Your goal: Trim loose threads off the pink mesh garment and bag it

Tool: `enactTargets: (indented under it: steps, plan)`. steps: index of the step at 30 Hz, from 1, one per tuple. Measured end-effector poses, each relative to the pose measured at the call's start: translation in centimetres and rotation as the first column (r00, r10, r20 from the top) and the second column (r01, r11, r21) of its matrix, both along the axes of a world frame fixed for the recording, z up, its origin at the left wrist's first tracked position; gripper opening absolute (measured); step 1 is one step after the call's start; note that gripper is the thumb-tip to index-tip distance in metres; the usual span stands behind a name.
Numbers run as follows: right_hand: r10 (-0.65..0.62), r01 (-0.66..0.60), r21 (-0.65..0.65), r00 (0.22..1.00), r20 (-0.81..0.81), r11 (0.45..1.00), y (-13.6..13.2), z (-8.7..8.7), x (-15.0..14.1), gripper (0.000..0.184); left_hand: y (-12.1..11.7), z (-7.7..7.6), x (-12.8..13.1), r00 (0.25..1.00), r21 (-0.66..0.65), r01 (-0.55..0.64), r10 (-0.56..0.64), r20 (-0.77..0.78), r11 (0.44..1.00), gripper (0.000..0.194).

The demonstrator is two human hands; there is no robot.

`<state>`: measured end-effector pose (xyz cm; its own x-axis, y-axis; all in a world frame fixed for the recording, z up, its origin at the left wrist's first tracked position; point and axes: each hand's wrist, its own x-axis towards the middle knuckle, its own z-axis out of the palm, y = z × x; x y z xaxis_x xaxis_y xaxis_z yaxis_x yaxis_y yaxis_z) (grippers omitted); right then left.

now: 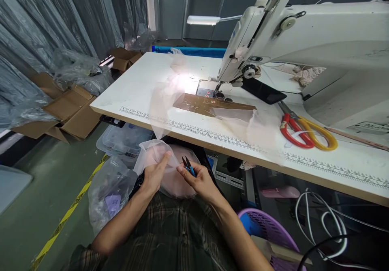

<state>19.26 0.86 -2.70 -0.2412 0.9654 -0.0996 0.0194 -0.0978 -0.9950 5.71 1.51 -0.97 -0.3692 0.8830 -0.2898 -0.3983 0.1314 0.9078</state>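
In my lap I hold a piece of sheer pale-pink fabric (158, 153) that trails up over the table edge. My left hand (154, 175) pinches the fabric, fingers closed on it. My right hand (199, 180) is closed round small blue thread snips (188, 166), whose tips point up at the fabric between my two hands. On the white table, more sheer fabric (240, 123) and a brown card strip (209, 104) lie under the needle of the white sewing machine (304, 39).
Red and yellow scissors (306, 133) lie on the table (136, 88) at the right. A purple basket (267, 226) and white cables (328, 222) sit under it. Plastic bags (112, 190), a clear bin (124, 139) and cardboard boxes (67, 108) stand at the left, beside yellow floor tape (67, 214).
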Motion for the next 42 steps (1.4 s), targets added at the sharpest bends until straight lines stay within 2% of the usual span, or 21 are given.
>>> enactTargets:
  steps: [2,5,8,11,13,15,20,23,28,34,37,40,42]
  plan:
    - [0.023,-0.028,-0.07,0.997,-0.067,0.997,-0.1,-0.2,0.5,0.047,0.0,0.0,0.1,0.999,0.019,0.043,-0.042,-0.026,0.999,0.034]
    - [-0.048,0.038,-0.094,0.992,-0.113,0.995,-0.5,-0.4,0.7,0.054,0.1,-0.1,0.3,0.999,0.022,0.041,-0.04,-0.036,0.999,0.033]
    - [-0.17,0.168,-0.029,0.983,-0.076,0.985,-1.5,-0.8,0.2,0.053,0.2,0.0,0.5,1.0,0.003,0.022,-0.022,-0.012,1.0,0.032]
    - [-0.312,0.315,0.057,0.948,-0.053,0.947,-2.8,-1.3,-0.8,0.056,0.4,0.5,1.0,0.998,-0.025,-0.018,0.019,0.061,1.0,0.034]
    - [-0.369,0.37,0.091,0.929,-0.027,0.925,-3.5,-1.7,-1.4,0.061,0.6,0.9,1.5,0.99,-0.065,-0.056,0.064,0.125,0.996,0.033]
    - [-0.4,0.389,0.164,0.916,0.036,0.906,-3.7,-2.1,-1.9,0.057,0.7,1.2,2.1,0.979,-0.105,-0.073,0.092,0.185,0.992,0.029]
    - [-0.518,0.42,0.425,0.843,0.143,0.802,-3.2,-2.4,-2.1,0.044,0.8,1.5,2.8,0.95,-0.159,-0.077,0.121,0.287,0.984,0.021]
    - [-0.552,0.413,0.496,0.816,0.171,0.764,-3.1,-2.5,-1.7,0.039,0.8,1.3,2.7,0.944,-0.153,-0.06,0.106,0.312,0.986,0.023]
    - [-0.587,0.33,0.636,0.771,0.245,0.698,-3.0,-2.6,-1.4,0.03,0.8,1.0,2.7,0.937,-0.163,-0.047,0.1,0.335,0.985,0.02]
    - [-0.638,0.279,0.746,0.731,0.243,0.604,-2.2,-2.5,-1.4,0.027,0.8,1.2,2.9,0.914,-0.163,-0.048,0.109,0.391,0.985,0.014]
    - [-0.612,0.285,0.735,0.76,0.218,0.616,-2.0,-2.5,-1.3,0.032,0.7,1.4,3.0,0.915,-0.181,-0.032,0.102,0.391,0.983,0.012]
    - [-0.534,0.303,0.679,0.832,0.154,0.669,-2.0,-2.1,-1.1,0.038,0.6,1.5,3.0,0.928,-0.212,-0.021,0.098,0.36,0.977,0.011]
    - [-0.494,0.324,0.62,0.861,0.119,0.715,-2.0,-1.6,-1.1,0.033,0.5,1.5,3.2,0.939,-0.219,-0.03,0.103,0.329,0.975,0.011]
